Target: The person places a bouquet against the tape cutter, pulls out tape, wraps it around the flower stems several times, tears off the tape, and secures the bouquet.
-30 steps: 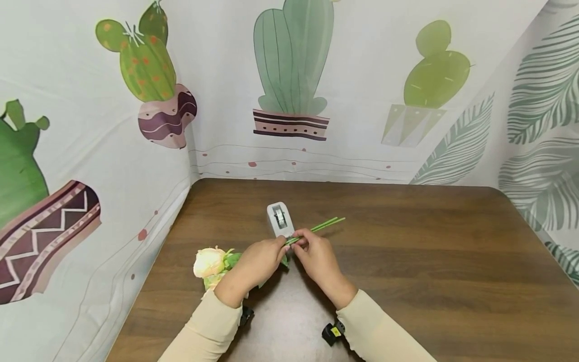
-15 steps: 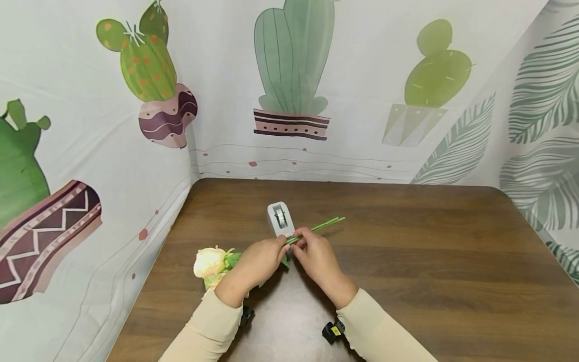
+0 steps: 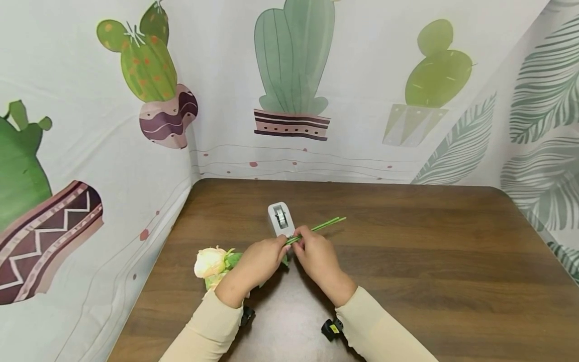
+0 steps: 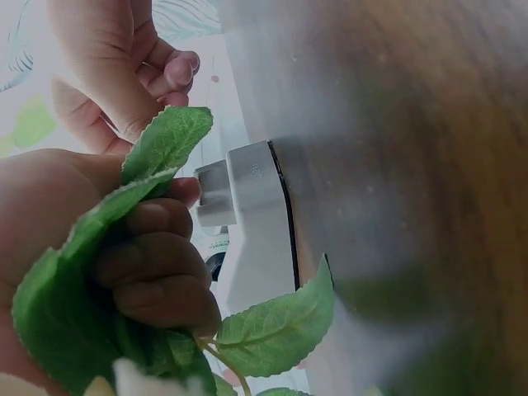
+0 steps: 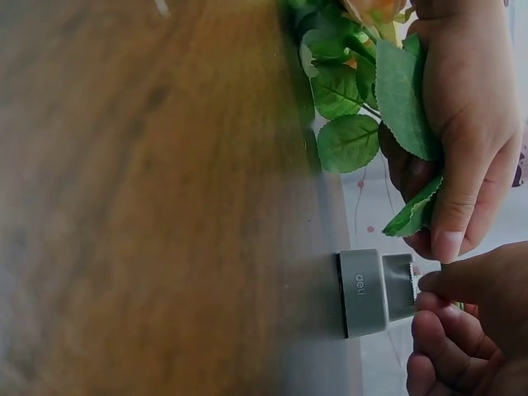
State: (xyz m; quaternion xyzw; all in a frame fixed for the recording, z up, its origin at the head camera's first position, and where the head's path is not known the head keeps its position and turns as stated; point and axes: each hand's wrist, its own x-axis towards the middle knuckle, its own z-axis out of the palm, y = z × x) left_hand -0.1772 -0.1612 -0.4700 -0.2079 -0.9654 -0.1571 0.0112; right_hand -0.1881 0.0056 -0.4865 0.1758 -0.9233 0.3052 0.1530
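Cream-peach roses [image 3: 209, 262] lie to the left, their blooms partly under the left forearm. My left hand [image 3: 259, 261] grips their stems, with its fingers curled round them among green leaves [image 4: 276, 330]. The thin green stems [image 3: 326, 224] run on past the right hand and stick out up and to the right. My right hand [image 3: 318, 255] pinches the stems with thumb and forefinger, right beside the left thumb. Directly behind both hands stands a white tape dispenser [image 3: 281, 217]. In the right wrist view, the right fingertips are right at the serrated cutter [image 5: 412, 285].
Brown wooden table [image 3: 420, 251] extends widely to the right of the hands. Cloth printed with cacti [image 3: 294, 60] hangs behind it and along the left side. A black wrist camera [image 3: 332, 329] hangs under the right sleeve.
The right hand's fingers have shifted very slightly on the stems. The left hand, roses and tape dispenser stay where they were.
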